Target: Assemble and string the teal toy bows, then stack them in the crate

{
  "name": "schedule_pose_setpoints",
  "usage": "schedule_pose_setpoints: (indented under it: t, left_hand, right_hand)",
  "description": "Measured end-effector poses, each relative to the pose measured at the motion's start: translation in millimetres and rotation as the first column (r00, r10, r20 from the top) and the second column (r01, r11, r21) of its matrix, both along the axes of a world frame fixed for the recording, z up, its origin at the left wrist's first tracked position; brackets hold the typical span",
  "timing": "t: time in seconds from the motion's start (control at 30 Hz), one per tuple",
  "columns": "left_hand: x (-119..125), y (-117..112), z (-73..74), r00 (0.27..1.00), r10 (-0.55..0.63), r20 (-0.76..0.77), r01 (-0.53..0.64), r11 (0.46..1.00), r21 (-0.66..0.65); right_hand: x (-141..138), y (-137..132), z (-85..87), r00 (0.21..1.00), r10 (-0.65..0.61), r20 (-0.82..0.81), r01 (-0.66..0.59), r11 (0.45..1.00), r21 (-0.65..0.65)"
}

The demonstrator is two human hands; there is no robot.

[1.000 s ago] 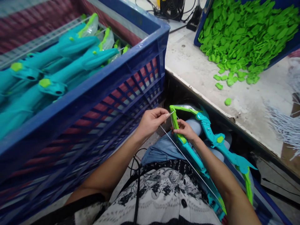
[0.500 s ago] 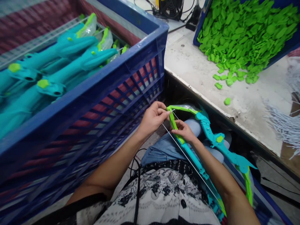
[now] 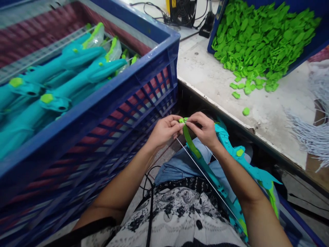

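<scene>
Over my lap lies a teal and lime-green toy bow (image 3: 232,151), its green end up at my fingers. Beside it, a dark green curved limb (image 3: 189,140) leads into a teal length; whether both belong to one bow I cannot tell. My left hand (image 3: 166,130) pinches at the green tip, and a white string (image 3: 199,167) runs from its fingers down to the lower right. Thumb and fingertips of my right hand (image 3: 203,128) pinch string at the same tip, touching the left fingers. The exact hold is partly hidden by fingers.
At left stands a big blue crate (image 3: 123,82) of teal toy bows (image 3: 84,72). The white table (image 3: 197,65) carries a blue bin (image 3: 213,41) spilling green plastic pieces (image 3: 262,41), a small black fan (image 3: 183,12), and white strings (image 3: 309,133) at right.
My right hand has let go of the green limb lower down and moved up to the tip, meeting my left hand. The left hand stays near the tip.
</scene>
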State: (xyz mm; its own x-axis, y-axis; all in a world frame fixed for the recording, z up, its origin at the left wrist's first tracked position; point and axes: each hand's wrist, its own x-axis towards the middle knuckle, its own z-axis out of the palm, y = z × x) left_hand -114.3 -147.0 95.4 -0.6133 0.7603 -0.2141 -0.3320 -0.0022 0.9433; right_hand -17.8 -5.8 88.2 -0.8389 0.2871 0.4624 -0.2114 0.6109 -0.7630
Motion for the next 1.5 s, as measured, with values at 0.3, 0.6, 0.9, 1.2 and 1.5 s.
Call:
schedule_pose_setpoints:
  t: [0.3, 0.6, 0.9, 1.2, 1.5]
  left_hand:
    - [-3.2, 8.2, 0.9, 0.909, -0.060, -0.412, -0.023, 0.981, -0.193]
    - [8.7, 48.3, 3.8, 0.933, 0.017, -0.360, -0.019, 1.000, -0.002]
    - [-13.6, 49.5, 43.9, 0.866, 0.006, -0.499, -0.098, 0.983, -0.157]
    - [6.8, 57.1, 54.4, 0.998, 0.054, 0.028, -0.053, 0.998, -0.042]
    - [5.8, 62.0, 47.5, 0.994, 0.043, 0.104, -0.039, 0.999, -0.034]
  right_hand:
    - [-11.9, 53.3, 5.5, 0.986, -0.143, -0.087, 0.161, 0.953, 0.257]
    - [0.8, 28.1, 24.6, 0.896, -0.367, -0.250, 0.400, 0.912, 0.096]
    - [2.9, -8.0, -12.8, 0.898, -0.380, -0.220, 0.396, 0.918, 0.029]
    - [-8.6, -1.5, 16.5, 0.859, -0.434, -0.270, 0.399, 0.900, -0.179]
    - [-9.0, 0.2, 13.1, 0.913, -0.351, -0.209, 0.275, 0.907, -0.319]
